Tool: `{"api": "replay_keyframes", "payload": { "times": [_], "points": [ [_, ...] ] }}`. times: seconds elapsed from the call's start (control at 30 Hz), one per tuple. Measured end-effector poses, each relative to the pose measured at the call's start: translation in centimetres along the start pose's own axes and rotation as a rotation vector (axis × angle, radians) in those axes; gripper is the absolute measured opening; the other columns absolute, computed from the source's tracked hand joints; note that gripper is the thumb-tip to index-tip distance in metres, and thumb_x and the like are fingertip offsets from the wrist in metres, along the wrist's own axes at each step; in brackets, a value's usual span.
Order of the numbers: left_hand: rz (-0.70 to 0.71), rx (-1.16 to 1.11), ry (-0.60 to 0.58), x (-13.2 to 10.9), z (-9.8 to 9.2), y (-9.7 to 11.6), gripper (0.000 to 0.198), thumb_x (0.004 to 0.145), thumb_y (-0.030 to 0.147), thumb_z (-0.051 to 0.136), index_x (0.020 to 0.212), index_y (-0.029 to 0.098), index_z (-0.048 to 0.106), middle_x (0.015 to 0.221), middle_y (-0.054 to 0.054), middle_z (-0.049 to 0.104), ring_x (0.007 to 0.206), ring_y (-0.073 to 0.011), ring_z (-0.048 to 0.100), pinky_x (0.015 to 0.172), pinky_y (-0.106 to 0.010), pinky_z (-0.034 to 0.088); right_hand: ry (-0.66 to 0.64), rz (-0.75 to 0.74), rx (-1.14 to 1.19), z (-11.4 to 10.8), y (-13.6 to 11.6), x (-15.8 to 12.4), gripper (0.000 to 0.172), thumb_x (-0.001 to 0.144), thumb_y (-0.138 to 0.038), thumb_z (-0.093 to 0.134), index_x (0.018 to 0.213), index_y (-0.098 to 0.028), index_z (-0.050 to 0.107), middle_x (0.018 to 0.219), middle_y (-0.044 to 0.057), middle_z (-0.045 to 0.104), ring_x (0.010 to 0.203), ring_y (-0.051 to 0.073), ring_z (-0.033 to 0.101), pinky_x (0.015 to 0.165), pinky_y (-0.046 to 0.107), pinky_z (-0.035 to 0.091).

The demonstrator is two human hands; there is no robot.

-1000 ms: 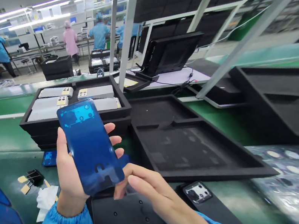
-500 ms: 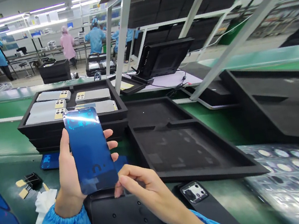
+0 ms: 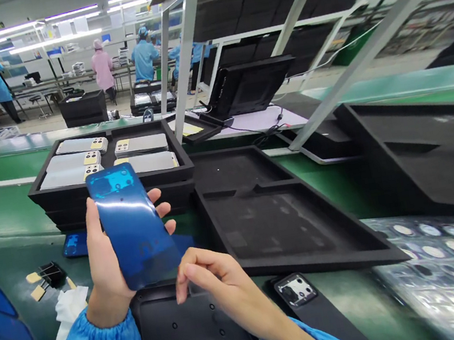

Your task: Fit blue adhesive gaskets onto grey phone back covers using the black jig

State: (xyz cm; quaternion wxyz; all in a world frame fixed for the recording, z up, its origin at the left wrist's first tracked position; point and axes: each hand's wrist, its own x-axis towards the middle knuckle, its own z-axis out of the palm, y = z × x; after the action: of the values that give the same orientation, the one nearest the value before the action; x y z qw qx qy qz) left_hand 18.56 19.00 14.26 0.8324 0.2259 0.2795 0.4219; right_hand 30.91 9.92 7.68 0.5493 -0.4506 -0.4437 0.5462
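Observation:
My left hand (image 3: 105,260) grips a blue phone back cover (image 3: 131,223), holding it upright by its long edges, thumb on the left edge and fingers on the right. My right hand (image 3: 216,288) hovers just under the cover's lower right corner, fingers curled and pinched near that corner. What they pinch, if anything, is too small to see. Below both hands lies a black fixture plate (image 3: 185,333). Behind the cover stands a stack of black trays (image 3: 183,168) filled with several silver phone backs (image 3: 140,145).
An empty black foam tray (image 3: 280,225) lies right of my hands. A phone part (image 3: 296,289) rests near it. Binder clips (image 3: 48,274), a white wipe (image 3: 70,309) and another blue cover (image 3: 74,243) lie left. Metal rack posts (image 3: 186,55) rise ahead. People in blue coats work far behind.
The blue cover has tilted leftward at its top in my left hand. My right hand has dropped slightly away from its lower edge.

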Motion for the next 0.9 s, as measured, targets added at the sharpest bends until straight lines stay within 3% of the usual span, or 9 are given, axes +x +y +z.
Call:
{"api": "replay_keyframes", "payload": {
  "times": [0.2, 0.27, 0.4, 0.57, 0.63, 0.7, 0.77, 0.83, 0.9],
  "points": [
    [0.549, 0.019, 0.015, -0.6, 0.3, -3.0, 0.075, 0.096, 0.076, 0.029, 0.105, 0.019, 0.078, 0.113, -0.007, 0.076, 0.107, -0.0244, 0.073, 0.088, -0.035, 0.064, -0.194, 0.114, 0.239, 1.1, 0.4, -0.5, 0.052, 0.075, -0.066, 0.079, 0.089, -0.018, 0.067, 0.063, 0.0, 0.069, 0.059, 0.013, 0.064, 0.068, 0.029, 0.054],
    [0.617, 0.041, -0.002, -0.8, 0.5, -3.9, 0.072, 0.096, 0.076, 0.032, 0.107, 0.022, 0.077, 0.115, -0.005, 0.075, 0.113, -0.025, 0.071, 0.091, -0.036, 0.063, -0.233, 0.145, 0.33, 1.5, 0.6, -0.7, 0.048, 0.075, -0.062, 0.082, 0.083, -0.017, 0.066, 0.062, -0.001, 0.067, 0.055, 0.011, 0.061, 0.069, 0.029, 0.054],
    [0.592, 0.125, -0.059, -1.1, 0.6, -4.8, 0.072, 0.094, 0.079, 0.034, 0.107, 0.023, 0.078, 0.118, -0.005, 0.074, 0.116, -0.0259, 0.07, 0.094, -0.037, 0.063, -0.235, 0.135, 0.396, 1.9, 0.7, -0.7, 0.047, 0.077, -0.06, 0.08, 0.068, -0.019, 0.061, 0.054, -0.003, 0.063, 0.051, 0.009, 0.056, 0.076, 0.03, 0.055],
    [0.757, 0.183, 0.021, -1.0, 0.3, -2.4, 0.073, 0.091, 0.081, 0.035, 0.103, 0.022, 0.076, 0.112, -0.005, 0.073, 0.11, -0.0276, 0.07, 0.092, -0.041, 0.063, -0.309, 0.167, 0.364, 1.8, -0.1, -1.1, 0.045, 0.07, -0.054, 0.087, 0.064, -0.018, 0.062, 0.056, -0.001, 0.065, 0.048, 0.009, 0.057, 0.062, 0.026, 0.053],
    [0.849, 0.182, 0.056, -1.1, -0.1, -1.0, 0.069, 0.09, 0.082, 0.039, 0.101, 0.023, 0.075, 0.111, -0.005, 0.072, 0.113, -0.0275, 0.068, 0.094, -0.042, 0.063, -0.24, 0.096, 0.257, 1.5, -0.3, -1.3, 0.043, 0.072, -0.052, 0.088, 0.065, -0.018, 0.064, 0.058, -0.001, 0.066, 0.051, 0.011, 0.06, 0.059, 0.025, 0.052],
    [0.87, 0.196, 0.035, -1.2, -0.7, -0.3, 0.065, 0.086, 0.082, 0.049, 0.104, 0.024, 0.074, 0.115, -0.004, 0.07, 0.117, -0.0278, 0.066, 0.096, -0.042, 0.062, -0.016, -0.101, 0.099, 1.0, -0.2, -1.4, 0.036, 0.076, -0.05, 0.086, 0.072, -0.019, 0.068, 0.067, 0.002, 0.071, 0.064, 0.014, 0.067, 0.066, 0.025, 0.055],
    [0.81, 0.264, -0.082, -1.5, -1.3, -0.7, 0.065, 0.08, 0.08, 0.061, 0.111, 0.025, 0.071, 0.119, -0.005, 0.069, 0.118, -0.0277, 0.066, 0.1, -0.042, 0.06, 0.21, -0.341, -0.041, 0.3, 0.2, -1.2, 0.032, 0.077, -0.051, 0.086, 0.086, -0.023, 0.071, 0.088, 0.005, 0.075, 0.088, 0.019, 0.072, 0.082, 0.029, 0.059],
    [0.711, 0.353, -0.26, -1.7, -1.6, -1.9, 0.066, 0.078, 0.075, 0.069, 0.122, 0.026, 0.063, 0.124, -0.006, 0.068, 0.12, -0.0264, 0.066, 0.105, -0.041, 0.056, 0.282, -0.471, -0.13, -0.3, 0.7, -0.9, 0.044, 0.073, -0.055, 0.087, 0.104, -0.028, 0.07, 0.113, 0.007, 0.074, 0.114, 0.024, 0.069, 0.098, 0.036, 0.056],
    [0.649, 0.403, -0.366, -2.0, -1.6, -3.1, 0.068, 0.081, 0.07, 0.07, 0.131, 0.028, 0.052, 0.128, -0.007, 0.066, 0.124, -0.0246, 0.064, 0.108, -0.04, 0.053, 0.248, -0.47, -0.18, -0.6, 1.0, -0.6, 0.066, 0.069, -0.06, 0.088, 0.123, -0.034, 0.061, 0.13, 0.007, 0.068, 0.127, 0.026, 0.064, 0.106, 0.04, 0.053]
  ]
}}
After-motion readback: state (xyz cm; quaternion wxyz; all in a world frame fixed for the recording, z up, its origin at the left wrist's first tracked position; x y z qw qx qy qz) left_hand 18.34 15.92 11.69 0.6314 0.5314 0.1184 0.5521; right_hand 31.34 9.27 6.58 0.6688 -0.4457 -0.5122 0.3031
